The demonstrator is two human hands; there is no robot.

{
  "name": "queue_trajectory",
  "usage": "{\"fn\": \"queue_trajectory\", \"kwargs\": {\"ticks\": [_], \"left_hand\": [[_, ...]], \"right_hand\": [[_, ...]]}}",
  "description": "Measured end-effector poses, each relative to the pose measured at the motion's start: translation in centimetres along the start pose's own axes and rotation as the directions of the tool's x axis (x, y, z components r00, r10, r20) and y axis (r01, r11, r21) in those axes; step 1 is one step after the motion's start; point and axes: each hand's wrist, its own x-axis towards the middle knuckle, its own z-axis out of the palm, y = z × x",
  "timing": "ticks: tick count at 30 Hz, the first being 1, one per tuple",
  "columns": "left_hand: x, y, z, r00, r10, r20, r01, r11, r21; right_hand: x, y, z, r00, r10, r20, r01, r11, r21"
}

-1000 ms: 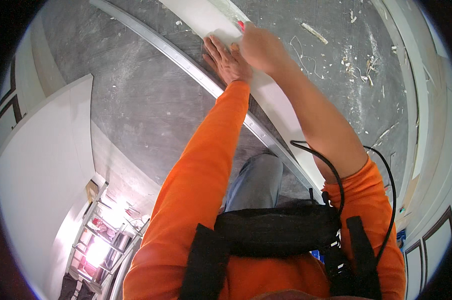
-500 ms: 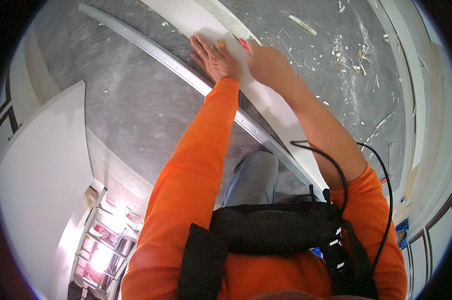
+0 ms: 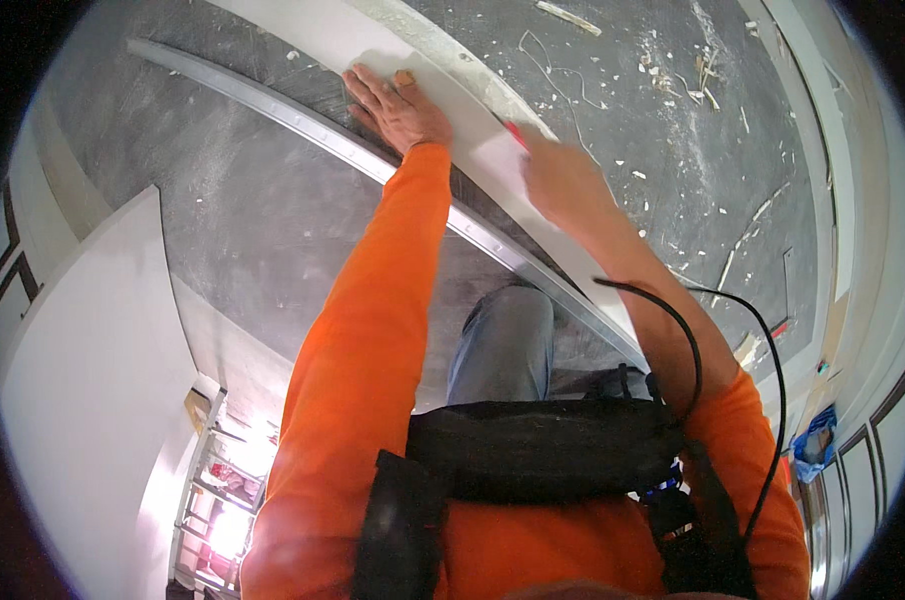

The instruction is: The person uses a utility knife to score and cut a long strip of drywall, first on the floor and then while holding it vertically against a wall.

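Observation:
My left hand (image 3: 393, 105) lies flat with its fingers spread on a long white board (image 3: 373, 55) that runs across the grey floor. My right hand (image 3: 563, 180) is closed around a small red tool (image 3: 516, 135), a knife or pencil by its look, with the tip against the board's far edge. A long metal rail (image 3: 303, 120) lies along the near side of the board, just below my left hand. Both sleeves are orange.
White scraps and shavings (image 3: 703, 80) litter the grey floor beyond the board. A large white panel (image 3: 83, 360) stands at the left. A ladder (image 3: 213, 500) shows at the lower left. White trim (image 3: 823, 150) runs along the right wall.
My right hand has drawn the red tool back along the board toward me. My left hand stays flat on the board.

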Motion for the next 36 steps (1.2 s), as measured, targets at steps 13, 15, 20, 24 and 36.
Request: {"fn": "queue_trajectory", "kwargs": {"ticks": [13, 15, 20, 24, 36], "left_hand": [[0.3, -1.0, 1.2, 0.998, 0.055, -0.011, -0.053, 0.993, 0.102], [0.3, -1.4, 1.2, 0.997, 0.081, -0.009, -0.079, 0.987, 0.141], [-0.3, -0.3, 1.4, 0.999, 0.038, -0.015, -0.037, 0.995, 0.095], [-0.5, 0.3, 0.8, 0.998, 0.056, -0.019, -0.055, 0.997, 0.047], [3.6, 2.7, -2.7, 0.376, 0.839, 0.393, -0.906, 0.421, -0.034]], "right_hand": [[0.8, 0.2, -0.5, 1.000, -0.002, -0.003, 0.002, 1.000, -0.018], [0.7, 0.3, -0.1, 0.996, -0.042, -0.076, 0.040, 0.999, -0.017], [0.7, 0.6, -0.5, 0.996, -0.071, -0.051, 0.069, 0.997, -0.024], [-0.3, 1.2, 0.2, 0.999, -0.022, -0.035, 0.020, 0.999, -0.051], [-9.1, 7.1, 3.5, 0.877, 0.371, -0.305, -0.297, 0.918, 0.263]]}}
